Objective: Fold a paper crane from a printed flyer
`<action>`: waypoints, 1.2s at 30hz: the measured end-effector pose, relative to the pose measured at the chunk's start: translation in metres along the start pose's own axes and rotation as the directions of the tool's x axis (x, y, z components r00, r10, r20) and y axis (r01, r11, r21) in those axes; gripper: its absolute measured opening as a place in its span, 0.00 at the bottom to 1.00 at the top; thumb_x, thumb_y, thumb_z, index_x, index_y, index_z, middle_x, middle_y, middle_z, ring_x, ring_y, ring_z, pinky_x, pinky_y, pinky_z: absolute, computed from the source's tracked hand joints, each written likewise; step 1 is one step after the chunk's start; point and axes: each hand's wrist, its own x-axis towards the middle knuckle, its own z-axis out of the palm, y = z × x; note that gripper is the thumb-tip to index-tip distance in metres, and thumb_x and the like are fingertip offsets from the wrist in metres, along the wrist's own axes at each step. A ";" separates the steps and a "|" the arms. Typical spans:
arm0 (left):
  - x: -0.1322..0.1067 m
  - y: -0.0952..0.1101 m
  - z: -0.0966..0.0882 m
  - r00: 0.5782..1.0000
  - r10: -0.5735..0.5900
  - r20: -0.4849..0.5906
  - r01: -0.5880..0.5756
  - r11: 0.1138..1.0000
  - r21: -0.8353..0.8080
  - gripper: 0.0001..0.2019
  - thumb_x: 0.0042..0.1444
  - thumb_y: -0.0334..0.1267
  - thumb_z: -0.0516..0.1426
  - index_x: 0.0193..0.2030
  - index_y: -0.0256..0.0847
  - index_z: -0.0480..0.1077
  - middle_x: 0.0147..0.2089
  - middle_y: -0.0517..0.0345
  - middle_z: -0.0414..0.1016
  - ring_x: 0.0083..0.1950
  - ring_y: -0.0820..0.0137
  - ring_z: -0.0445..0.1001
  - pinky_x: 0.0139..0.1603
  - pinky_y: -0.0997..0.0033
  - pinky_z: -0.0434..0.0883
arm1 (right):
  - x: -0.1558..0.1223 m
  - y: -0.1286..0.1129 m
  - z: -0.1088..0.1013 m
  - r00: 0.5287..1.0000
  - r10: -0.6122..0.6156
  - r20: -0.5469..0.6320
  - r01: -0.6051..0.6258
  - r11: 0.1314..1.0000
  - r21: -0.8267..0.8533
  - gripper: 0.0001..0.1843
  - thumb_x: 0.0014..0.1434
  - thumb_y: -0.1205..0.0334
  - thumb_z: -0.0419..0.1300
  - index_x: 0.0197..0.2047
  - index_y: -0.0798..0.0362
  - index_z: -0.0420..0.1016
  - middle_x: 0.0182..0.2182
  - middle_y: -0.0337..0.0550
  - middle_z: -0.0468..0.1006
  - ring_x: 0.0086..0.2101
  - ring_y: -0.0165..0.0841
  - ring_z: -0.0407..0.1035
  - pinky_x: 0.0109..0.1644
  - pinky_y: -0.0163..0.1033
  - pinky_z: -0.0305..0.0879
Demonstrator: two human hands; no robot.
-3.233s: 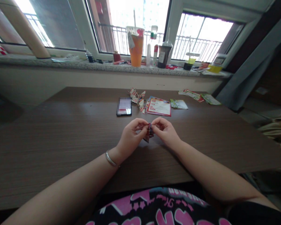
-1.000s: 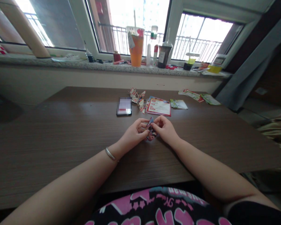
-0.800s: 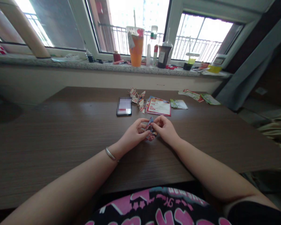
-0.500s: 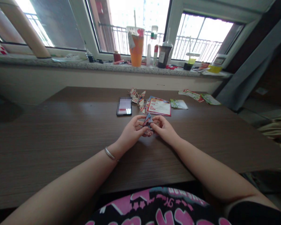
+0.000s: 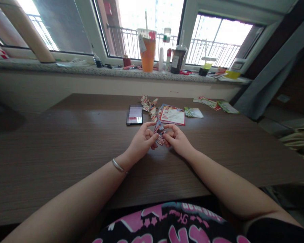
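Between my two hands is a small piece of folded printed paper point(image 5: 159, 129), coloured blue, red and white, with a pointed top. My left hand point(image 5: 145, 137) pinches its left side, thumb in front and fingers behind. From the other side my right hand point(image 5: 176, 137) grips it with thumb and fingers. Just beyond the paper lie a stack of printed sheets point(image 5: 172, 115) with red borders and several folded paper shapes point(image 5: 150, 105) in red and cream. A phone point(image 5: 134, 115) with a lit screen rests left of these.
On the brown table point(image 5: 78, 141), green and white packets point(image 5: 194, 112) lie right of the sheets, and more coloured slips point(image 5: 209, 102) farther right. The windowsill point(image 5: 111, 70) behind carries an orange drink cup point(image 5: 148, 50), a dark drink cup point(image 5: 178, 59) and several bottles.
The folded paper looks narrower and its point has shifted slightly left and away from me. My fingers have moved a little around it; everything else stays put.
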 end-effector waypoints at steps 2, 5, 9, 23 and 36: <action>-0.001 0.000 0.000 1.000 0.030 -0.011 -0.029 0.999 0.026 0.28 0.56 0.42 0.58 0.60 0.40 0.53 0.23 0.70 0.65 0.19 0.77 0.68 0.20 0.79 0.67 | 0.000 0.000 0.000 1.000 -0.018 -0.013 0.018 1.000 0.018 0.19 0.52 0.52 0.62 0.42 0.50 0.61 0.16 0.26 0.68 0.17 0.24 0.62 0.22 0.29 0.58; -0.002 0.002 -0.001 0.997 0.075 -0.004 -0.075 0.996 0.054 0.20 0.57 0.43 0.56 0.55 0.40 0.61 0.22 0.68 0.65 0.20 0.77 0.68 0.21 0.80 0.67 | 0.001 0.000 0.000 1.000 -0.014 -0.003 0.014 0.998 0.055 0.17 0.51 0.50 0.63 0.37 0.50 0.63 0.17 0.28 0.69 0.18 0.24 0.62 0.22 0.29 0.57; -0.003 0.007 -0.001 0.997 0.081 0.003 -0.081 0.994 0.071 0.10 0.58 0.40 0.53 0.40 0.35 0.70 0.32 0.57 0.73 0.29 0.75 0.73 0.31 0.75 0.72 | 0.002 -0.002 -0.003 1.000 0.019 -0.022 -0.018 0.998 0.058 0.21 0.50 0.44 0.62 0.37 0.52 0.67 0.20 0.32 0.70 0.19 0.24 0.61 0.23 0.31 0.58; -0.001 0.008 -0.013 0.794 0.607 0.013 -0.450 0.573 0.685 0.05 0.53 0.36 0.62 0.37 0.45 0.76 0.33 0.58 0.66 0.37 0.70 0.65 0.39 0.69 0.67 | -0.011 -0.017 -0.001 0.995 -0.097 0.028 0.101 0.976 -0.195 0.19 0.57 0.44 0.56 0.39 0.51 0.71 0.20 0.33 0.67 0.20 0.26 0.60 0.24 0.33 0.57; -0.003 0.009 -0.011 0.849 0.506 0.150 -0.443 0.528 0.725 0.05 0.59 0.38 0.56 0.38 0.41 0.72 0.38 0.54 0.78 0.41 0.65 0.74 0.46 0.64 0.67 | -0.013 -0.017 -0.008 0.853 -0.522 0.026 0.431 0.674 -0.600 0.03 0.58 0.63 0.57 0.37 0.48 0.71 0.36 0.42 0.72 0.35 0.31 0.68 0.33 0.36 0.68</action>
